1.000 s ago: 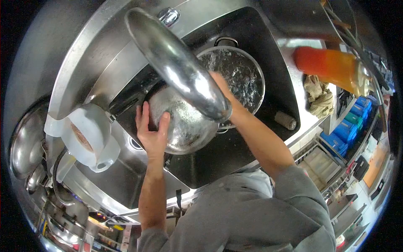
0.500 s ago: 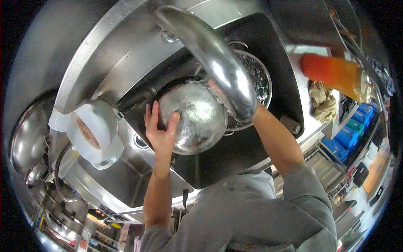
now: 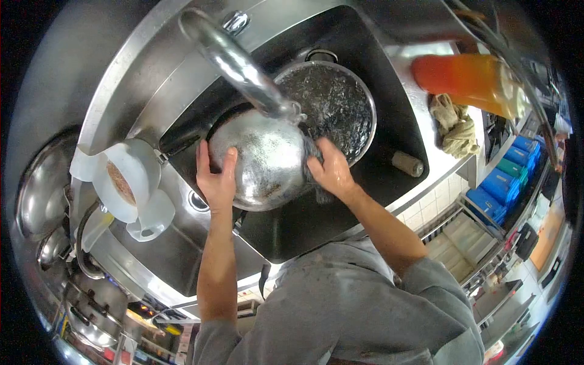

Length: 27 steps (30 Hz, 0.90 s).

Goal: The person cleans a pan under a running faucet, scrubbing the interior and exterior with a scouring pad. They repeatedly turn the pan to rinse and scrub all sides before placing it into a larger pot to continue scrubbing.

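Observation:
A round metal pan point(image 3: 261, 155), its outer side facing up, is tilted over the dark sink point(image 3: 304, 228). My left hand point(image 3: 216, 173) grips its left edge, thumb on the metal and fingers at the rim. At the pan's right edge my right hand point(image 3: 331, 167) is closed around a dark, blurred scrubber point(image 3: 313, 159). The faucet point(image 3: 243, 70) ends just above the pan's upper right. Behind the pan stands a large pot point(image 3: 334, 97) full of rippling water.
Left of the sink is a white plastic jug point(image 3: 125, 182). A cylindrical object point(image 3: 407, 164) lies in the sink's right side. Beyond the right edge are a crumpled cloth point(image 3: 455, 128) and an orange container point(image 3: 465, 79). Blue bins point(image 3: 499, 182) stand farther right.
My right hand has come out from behind the faucet, down to the pan's right edge. The view has shifted, so the faucet covers less and more of the pot shows.

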Available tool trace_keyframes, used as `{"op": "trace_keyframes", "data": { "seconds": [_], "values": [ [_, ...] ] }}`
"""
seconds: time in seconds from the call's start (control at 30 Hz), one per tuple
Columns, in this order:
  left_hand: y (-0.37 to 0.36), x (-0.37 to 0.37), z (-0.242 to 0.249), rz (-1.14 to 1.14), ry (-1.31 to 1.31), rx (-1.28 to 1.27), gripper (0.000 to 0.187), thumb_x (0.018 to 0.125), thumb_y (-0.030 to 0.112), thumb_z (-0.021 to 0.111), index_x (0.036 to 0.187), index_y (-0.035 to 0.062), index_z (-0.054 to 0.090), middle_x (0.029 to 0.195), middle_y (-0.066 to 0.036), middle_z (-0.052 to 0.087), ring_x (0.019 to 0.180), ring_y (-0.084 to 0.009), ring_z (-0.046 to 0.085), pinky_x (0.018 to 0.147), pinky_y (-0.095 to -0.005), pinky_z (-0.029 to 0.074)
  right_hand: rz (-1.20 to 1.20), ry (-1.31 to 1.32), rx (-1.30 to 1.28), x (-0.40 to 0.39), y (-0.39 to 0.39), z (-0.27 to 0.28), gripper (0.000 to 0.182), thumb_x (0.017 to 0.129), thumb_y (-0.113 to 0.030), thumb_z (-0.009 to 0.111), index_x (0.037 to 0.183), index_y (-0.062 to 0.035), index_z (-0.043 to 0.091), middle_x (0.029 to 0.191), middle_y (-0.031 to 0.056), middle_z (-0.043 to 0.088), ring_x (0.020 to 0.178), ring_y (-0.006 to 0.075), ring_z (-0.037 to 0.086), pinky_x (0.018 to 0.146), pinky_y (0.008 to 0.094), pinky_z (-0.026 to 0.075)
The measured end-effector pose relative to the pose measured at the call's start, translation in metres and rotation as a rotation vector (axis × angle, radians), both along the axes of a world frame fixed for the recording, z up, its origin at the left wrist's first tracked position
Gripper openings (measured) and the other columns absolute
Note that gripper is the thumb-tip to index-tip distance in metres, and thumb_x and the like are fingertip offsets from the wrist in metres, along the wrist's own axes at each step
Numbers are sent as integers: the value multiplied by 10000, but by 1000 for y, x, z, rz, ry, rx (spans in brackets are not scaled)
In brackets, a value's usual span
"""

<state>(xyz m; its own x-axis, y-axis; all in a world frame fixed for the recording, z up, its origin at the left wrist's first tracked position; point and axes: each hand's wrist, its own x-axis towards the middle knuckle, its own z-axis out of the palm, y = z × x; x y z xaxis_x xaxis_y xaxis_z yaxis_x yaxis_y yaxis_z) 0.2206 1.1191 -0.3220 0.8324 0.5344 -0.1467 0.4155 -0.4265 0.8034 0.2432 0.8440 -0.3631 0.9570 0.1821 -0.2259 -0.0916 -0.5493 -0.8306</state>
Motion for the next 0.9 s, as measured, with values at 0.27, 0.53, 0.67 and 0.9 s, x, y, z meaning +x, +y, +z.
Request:
{"op": "trace_keyframes", "data": {
  "seconds": [0.27, 0.53, 0.67, 0.9],
  "values": [
    [-25, -19, 73, 211, -8, -564, 738, 922, 239, 797, 1492, -86, 458, 1444, -214, 568, 1301, -245, 562, 1095, -340, 438, -212, 242, 22, -15, -29, 3, 437, 877, -273, 627, 1152, 64, 589, 923, 350, 665, 933, 503, 668, 830, 504, 526],
    [-48, -33, 77, 340, -90, -994, 548, 956, 228, 763, 1394, 23, 506, 1281, -98, 636, 1194, -243, 611, 1047, -457, 505, -302, 253, 221, 22, -21, 36, 440, 874, -307, 686, 1134, 41, 617, 981, 266, 678, 886, 333, 673, 832, 441, 530],
    [-77, 25, 115, 415, -149, -1045, 432, 983, 203, 724, 1343, 32, 561, 1269, -108, 651, 1150, -269, 636, 1027, -468, 517, -101, -162, 245, 63, 17, 91, 335, 817, -237, 691, 1058, -6, 660, 1026, 230, 676, 931, 384, 679, 816, 434, 552],
    [-88, 50, 120, 317, -155, -1019, 482, 986, 311, 702, 1377, 62, 567, 1358, -96, 613, 1239, -279, 598, 1046, -494, 508, -32, -231, 244, 83, -4, 82, 311, 780, -166, 687, 1034, 11, 664, 951, 221, 685, 885, 377, 696, 796, 433, 560]
  ]
}}
